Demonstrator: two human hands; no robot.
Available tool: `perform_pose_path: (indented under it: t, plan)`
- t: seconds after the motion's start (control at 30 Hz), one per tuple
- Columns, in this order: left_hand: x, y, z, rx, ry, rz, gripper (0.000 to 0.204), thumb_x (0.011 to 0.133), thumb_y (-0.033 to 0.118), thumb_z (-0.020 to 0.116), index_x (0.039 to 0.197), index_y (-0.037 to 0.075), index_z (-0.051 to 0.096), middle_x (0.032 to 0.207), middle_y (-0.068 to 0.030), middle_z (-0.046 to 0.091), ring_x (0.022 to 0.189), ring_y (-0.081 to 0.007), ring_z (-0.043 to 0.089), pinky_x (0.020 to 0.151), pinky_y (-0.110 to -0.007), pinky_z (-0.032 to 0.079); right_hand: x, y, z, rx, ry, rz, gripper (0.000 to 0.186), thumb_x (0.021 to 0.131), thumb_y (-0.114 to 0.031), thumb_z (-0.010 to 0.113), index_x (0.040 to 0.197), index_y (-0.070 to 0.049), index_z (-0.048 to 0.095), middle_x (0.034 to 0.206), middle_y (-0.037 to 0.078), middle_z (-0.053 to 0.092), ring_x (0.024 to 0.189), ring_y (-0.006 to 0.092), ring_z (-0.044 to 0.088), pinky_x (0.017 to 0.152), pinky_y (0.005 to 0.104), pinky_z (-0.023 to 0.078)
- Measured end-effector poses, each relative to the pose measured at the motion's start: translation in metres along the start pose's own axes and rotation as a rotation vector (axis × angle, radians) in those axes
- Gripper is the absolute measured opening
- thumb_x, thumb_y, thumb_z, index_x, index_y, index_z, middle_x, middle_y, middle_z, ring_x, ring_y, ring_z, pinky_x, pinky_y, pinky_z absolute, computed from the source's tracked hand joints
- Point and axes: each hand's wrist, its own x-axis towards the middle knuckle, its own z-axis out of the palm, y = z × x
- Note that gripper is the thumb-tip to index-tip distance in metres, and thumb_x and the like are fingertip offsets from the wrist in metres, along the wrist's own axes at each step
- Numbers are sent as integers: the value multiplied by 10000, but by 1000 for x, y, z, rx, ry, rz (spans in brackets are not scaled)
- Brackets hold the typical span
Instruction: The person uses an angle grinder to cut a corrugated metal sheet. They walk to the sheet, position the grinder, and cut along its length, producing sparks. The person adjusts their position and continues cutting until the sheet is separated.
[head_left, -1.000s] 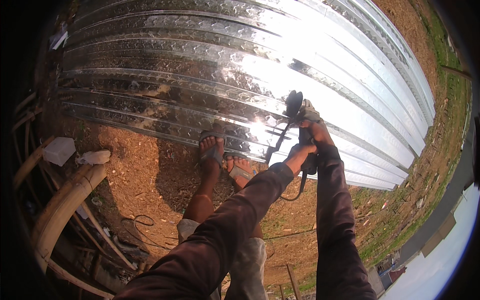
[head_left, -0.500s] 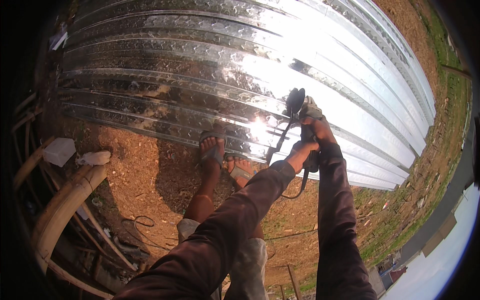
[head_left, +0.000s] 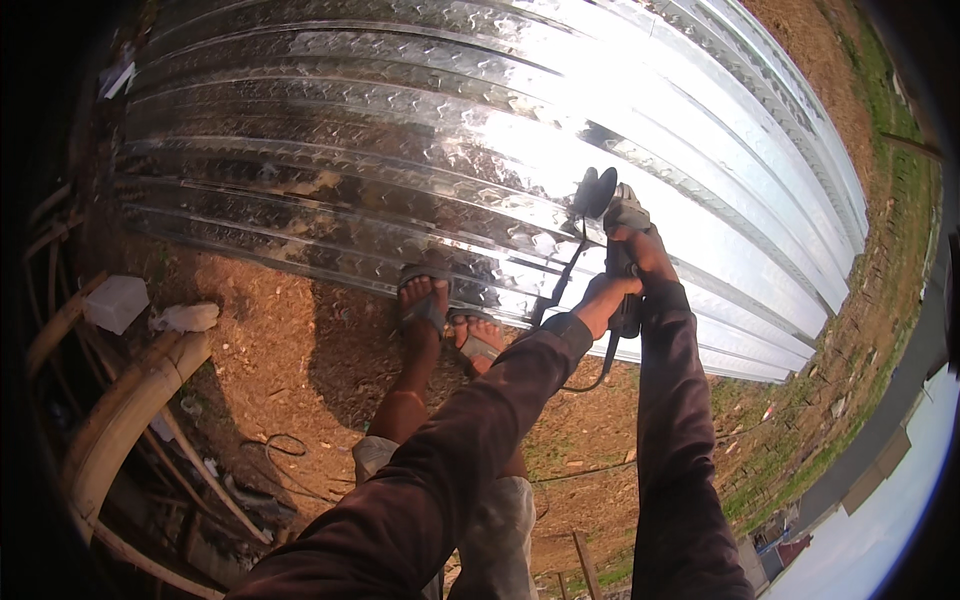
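Note:
An angle grinder with a dark disc is held over the stack of shiny corrugated metal sheets. My left hand is closed round the grinder's dark rear body, and my right hand grips it farther forward, behind the head. A black power cord hangs from the tool's rear. Sun glare washes out the sheets around the disc, so whether it touches metal I cannot tell.
My sandalled feet are at the sheets' near edge, on dirt. At left are bamboo poles, a translucent white container and a pale crumpled bag. A cable lies on the ground; grass borders the right.
Both hands and the grinder have shifted slightly forward and to the right across the sheets, and the disc's angle has changed a little. My feet stay in place.

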Motion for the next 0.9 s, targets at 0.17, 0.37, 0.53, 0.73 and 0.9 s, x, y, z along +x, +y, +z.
perform_pose_path:
  t: [0.17, 0.37, 0.53, 0.73, 0.9]
  plan:
    - [-1, 5, 1, -28, -26, 3, 266, 797, 191, 683, 1012, 36, 653, 905, -74, 652, 799, -197, 635, 695, -349, 521, -13, -20, 1, -43, -46, -64, 264, 764, -192, 636, 954, -20, 699, 830, 62, 635, 713, 196, 569, 629, 339, 467]
    - [-5, 9, 6, -23, -20, 28, 222, 798, 192, 670, 962, 43, 652, 835, -60, 641, 721, -189, 639, 624, -342, 522, -8, -17, -1, -14, -51, -54, 259, 759, -183, 634, 954, -26, 703, 835, 55, 635, 715, 183, 566, 627, 325, 462]
    - [-10, 12, 10, 27, -19, 56, 196, 777, 174, 672, 932, 54, 654, 805, -50, 635, 679, -178, 631, 591, -334, 518, 2, -9, -9, -62, -94, -156, 360, 766, -156, 667, 1066, 25, 587, 846, 118, 611, 666, 228, 608, 591, 364, 520]
    - [-8, 14, 12, 62, 11, 47, 259, 746, 153, 696, 980, 53, 649, 852, -55, 626, 717, -180, 618, 619, -330, 502, -8, -17, -4, 5, -24, -134, 366, 773, -160, 675, 1073, 29, 583, 831, 112, 611, 665, 218, 614, 604, 356, 528]
    - [-6, 12, 12, 38, 10, 57, 198, 748, 142, 660, 925, 56, 649, 806, -61, 635, 676, -187, 640, 579, -348, 521, 1, -13, -9, -5, -76, -161, 308, 744, -161, 669, 1009, -4, 651, 860, 79, 640, 752, 194, 600, 680, 331, 498]
